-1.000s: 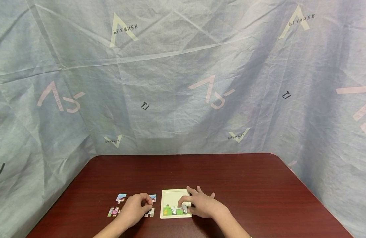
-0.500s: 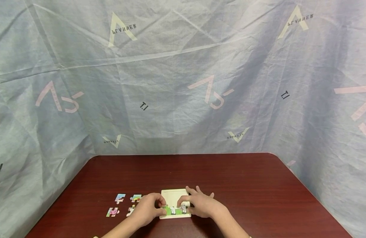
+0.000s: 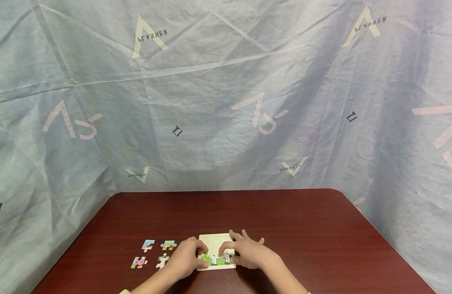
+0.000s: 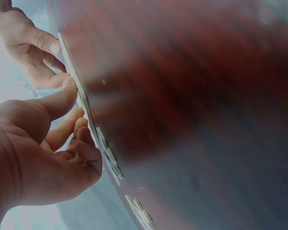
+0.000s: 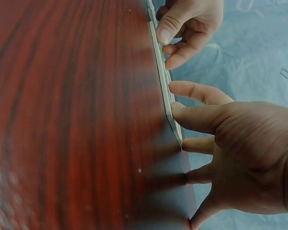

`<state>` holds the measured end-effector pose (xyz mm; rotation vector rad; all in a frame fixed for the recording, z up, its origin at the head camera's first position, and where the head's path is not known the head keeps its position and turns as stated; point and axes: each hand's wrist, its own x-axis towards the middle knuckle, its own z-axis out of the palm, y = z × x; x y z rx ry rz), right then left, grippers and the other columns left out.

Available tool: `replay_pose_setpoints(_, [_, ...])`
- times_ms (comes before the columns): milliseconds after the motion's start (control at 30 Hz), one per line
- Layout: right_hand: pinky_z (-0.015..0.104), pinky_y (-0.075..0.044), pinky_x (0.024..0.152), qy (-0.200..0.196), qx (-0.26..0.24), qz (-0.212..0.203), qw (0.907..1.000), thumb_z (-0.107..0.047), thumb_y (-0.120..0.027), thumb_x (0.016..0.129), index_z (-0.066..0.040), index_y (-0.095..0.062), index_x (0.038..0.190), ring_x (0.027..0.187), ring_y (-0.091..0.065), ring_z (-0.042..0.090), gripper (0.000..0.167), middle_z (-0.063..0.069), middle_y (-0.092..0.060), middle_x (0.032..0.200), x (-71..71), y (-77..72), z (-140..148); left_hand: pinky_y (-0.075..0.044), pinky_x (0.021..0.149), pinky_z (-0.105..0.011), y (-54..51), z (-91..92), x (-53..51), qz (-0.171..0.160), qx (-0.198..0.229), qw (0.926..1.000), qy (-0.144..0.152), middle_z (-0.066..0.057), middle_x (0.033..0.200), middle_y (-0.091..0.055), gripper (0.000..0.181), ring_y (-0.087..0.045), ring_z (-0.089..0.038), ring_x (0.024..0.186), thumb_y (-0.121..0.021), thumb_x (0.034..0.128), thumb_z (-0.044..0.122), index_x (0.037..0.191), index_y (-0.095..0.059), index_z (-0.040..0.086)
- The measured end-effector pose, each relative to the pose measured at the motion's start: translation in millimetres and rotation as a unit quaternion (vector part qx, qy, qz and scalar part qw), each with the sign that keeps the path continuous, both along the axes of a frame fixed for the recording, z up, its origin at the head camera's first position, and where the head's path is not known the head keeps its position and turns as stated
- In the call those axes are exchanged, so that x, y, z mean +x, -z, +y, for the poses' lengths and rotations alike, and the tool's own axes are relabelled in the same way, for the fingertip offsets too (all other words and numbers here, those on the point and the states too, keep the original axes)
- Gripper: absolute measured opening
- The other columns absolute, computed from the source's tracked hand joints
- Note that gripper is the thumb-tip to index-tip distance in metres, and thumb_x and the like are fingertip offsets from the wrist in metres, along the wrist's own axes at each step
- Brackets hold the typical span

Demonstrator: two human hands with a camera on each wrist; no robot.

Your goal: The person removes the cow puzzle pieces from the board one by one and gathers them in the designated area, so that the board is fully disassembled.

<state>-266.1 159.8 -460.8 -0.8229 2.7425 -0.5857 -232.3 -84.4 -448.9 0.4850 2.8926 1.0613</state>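
as the left hand (image 3: 183,257) touched the puzzle tray (image 3: 213,244) at its left, grip unclear, and the right hand (image 3: 249,252) spread loosely at its right, uneven pressure risked lifting the fitted pieces (image 3: 219,261) inside.

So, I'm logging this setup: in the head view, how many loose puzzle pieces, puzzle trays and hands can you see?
Loose puzzle pieces: 4
Puzzle tray: 1
Hands: 2
Total in sight: 7
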Motion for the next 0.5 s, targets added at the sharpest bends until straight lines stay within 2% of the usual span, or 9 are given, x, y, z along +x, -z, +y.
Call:
replay_pose_setpoints(100, [0.099,-0.018,0.09,-0.006,-0.003,0.009,0.9999,-0.023,-0.071,0.102,-0.065,-0.058,0.109,0.155,-0.027,0.06,0.044,0.016,-0.033,0.172,-14.6,22.8,4,-0.043,0.068,-0.026,1.1,0.8,0.4,0.008,-0.003,1.0,-0.002,-0.002,0.088,-0.058,0.026,-0.048,-0.011,0.078,-0.093,0.0761,0.008,0.095,-0.076,0.006])
replay_pose_setpoints(167, [0.099,-0.019,0.091,-0.006,0.0,0.012,0.9999,-0.024,-0.07,0.102,-0.068,-0.057,0.109,0.155,-0.027,0.06,0.046,0.014,-0.032,0.173,-17.5,27.5,5,-0.043,0.068,-0.025,1.4,1.2,0.5,0.015,-0.004,0.9999,-0.004,-0.002,0.087,-0.058,0.026,-0.047,-0.01,0.078,-0.093,0.0748,0.008,0.093,-0.075,0.006])
replay_pose_setpoints(233, [0.099,-0.019,0.091,-0.007,0.003,0.006,1.0,-0.025,-0.069,0.103,-0.066,-0.058,0.11,0.156,-0.026,0.059,0.044,0.015,-0.032,0.173,-14.3,21.4,4,-0.042,0.067,-0.025,1.2,1.6,0.5,0.016,-0.003,0.9999,-0.005,-0.002,0.086,-0.057,0.026,-0.047,-0.01,0.077,-0.094,0.0741,0.007,0.092,-0.075,0.006])
replay_pose_setpoints(367, [0.098,-0.021,0.093,-0.001,0.009,-0.002,1.0,-0.019,-0.071,0.101,-0.053,-0.063,0.111,0.154,-0.028,0.06,0.036,0.019,-0.034,0.171,1.3,-2.8,-1,-0.042,0.066,-0.025,0.9,2.1,0.3,0.007,0.003,1.0,-0.006,-0.002,0.086,-0.056,0.025,-0.046,-0.01,0.077,-0.093,0.0749,0.005,0.091,-0.074,0.006])
replay_pose_setpoints(500, [0.097,-0.022,0.097,0.006,0.011,-0.001,0.9999,-0.017,-0.072,0.1,-0.046,-0.065,0.109,0.154,-0.03,0.06,0.032,0.02,-0.037,0.169,12.1,-20.1,-4,-0.041,0.066,-0.025,0.9,2.0,-0.1,0.002,0.008,1.0,-0.003,-0.002,0.087,-0.056,0.026,-0.046,-0.011,0.076,-0.093,0.0755,0.004,0.091,-0.072,0.006])
